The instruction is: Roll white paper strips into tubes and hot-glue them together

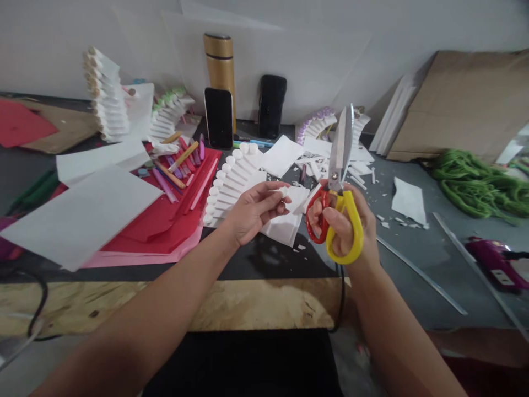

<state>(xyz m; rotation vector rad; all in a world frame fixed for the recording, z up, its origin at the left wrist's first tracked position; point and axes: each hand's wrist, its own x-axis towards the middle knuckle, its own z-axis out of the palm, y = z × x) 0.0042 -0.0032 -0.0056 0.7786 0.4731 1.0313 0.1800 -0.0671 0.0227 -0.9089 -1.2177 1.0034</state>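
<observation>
In the fingertips of the left hand was a small white piece, pinched and partly hidden by the fingers. Just to its right, the right hand was curled through the handles of the scissors, blades pointing up. With so little of the piece showing, blades brought to it could have nicked a fingertip. A hard pinch could have creased it; a loose one could have dropped it onto the paper below or among similar-looking scraps on the counter. The white fan lay close by the left hand's outer side, so a careless sideways sweep could have knocked it askew.
</observation>
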